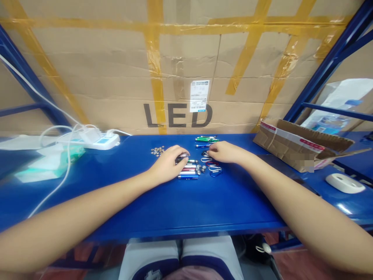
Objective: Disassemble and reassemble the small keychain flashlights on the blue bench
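Observation:
My left hand (pixel 168 165) is closed with its fingertips around a small dark flashlight (pixel 182 156), just above a row of similar ones. In that row lie a red flashlight (pixel 189 169), a silver one (pixel 188 166) and a blue one (pixel 188 177). Small silver end caps (pixel 199 170) sit at the row's right end. My right hand (pixel 223 152) pinches at a black carabiner (pixel 205 154), the topmost of a column. Below it are a red carabiner (pixel 212 164), a silver one (pixel 215 169) and a blue one (pixel 216 174). Several button cells (pixel 157 150) lie left of my left hand.
Green pens or flashlights (pixel 206 139) and a blue flashlight (pixel 202 146) lie farther back on the blue table (pixel 175 210). A cardboard box (pixel 291 146) and white mouse-like device (pixel 345 182) are at right. A power strip (pixel 101 142) and tissue pack (pixel 49 163) are at left.

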Demonstrator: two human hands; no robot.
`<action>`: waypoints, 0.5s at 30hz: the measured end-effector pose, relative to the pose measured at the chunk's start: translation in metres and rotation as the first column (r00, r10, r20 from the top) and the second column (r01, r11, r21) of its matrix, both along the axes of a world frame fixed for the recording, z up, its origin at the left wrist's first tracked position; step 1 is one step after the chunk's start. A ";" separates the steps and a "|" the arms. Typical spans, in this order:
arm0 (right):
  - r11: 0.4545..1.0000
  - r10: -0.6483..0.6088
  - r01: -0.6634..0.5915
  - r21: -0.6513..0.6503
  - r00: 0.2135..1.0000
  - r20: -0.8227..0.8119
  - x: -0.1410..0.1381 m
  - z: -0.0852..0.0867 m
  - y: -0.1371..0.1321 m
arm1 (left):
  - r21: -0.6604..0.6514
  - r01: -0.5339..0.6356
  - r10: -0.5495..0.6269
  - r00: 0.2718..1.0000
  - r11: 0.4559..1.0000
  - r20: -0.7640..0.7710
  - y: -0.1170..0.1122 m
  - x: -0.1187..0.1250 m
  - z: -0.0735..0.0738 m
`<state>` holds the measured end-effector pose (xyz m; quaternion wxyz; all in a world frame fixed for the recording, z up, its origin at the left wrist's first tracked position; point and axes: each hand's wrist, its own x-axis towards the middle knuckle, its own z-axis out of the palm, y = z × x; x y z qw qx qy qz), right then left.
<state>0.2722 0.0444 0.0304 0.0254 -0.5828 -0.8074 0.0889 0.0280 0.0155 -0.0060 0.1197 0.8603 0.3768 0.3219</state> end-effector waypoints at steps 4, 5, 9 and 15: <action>0.996 -0.090 0.089 0.018 0.995 0.031 0.003 0.000 0.001 | -0.012 -0.010 0.010 1.000 1.000 -0.002 0.000 0.000 0.000; 0.995 -0.094 0.094 0.036 0.995 0.019 0.003 0.000 0.001 | -0.013 -0.011 0.011 1.000 1.000 0.001 0.000 0.000 0.000; 0.997 0.051 -0.045 0.061 0.994 -0.095 0.004 -0.004 0.001 | -0.016 -0.014 0.014 1.000 1.000 0.017 -0.001 0.000 0.001; 0.963 0.271 -0.269 0.034 0.954 -0.125 0.003 -0.006 -0.004 | -0.011 -0.017 0.017 1.000 1.000 0.012 -0.001 0.000 0.001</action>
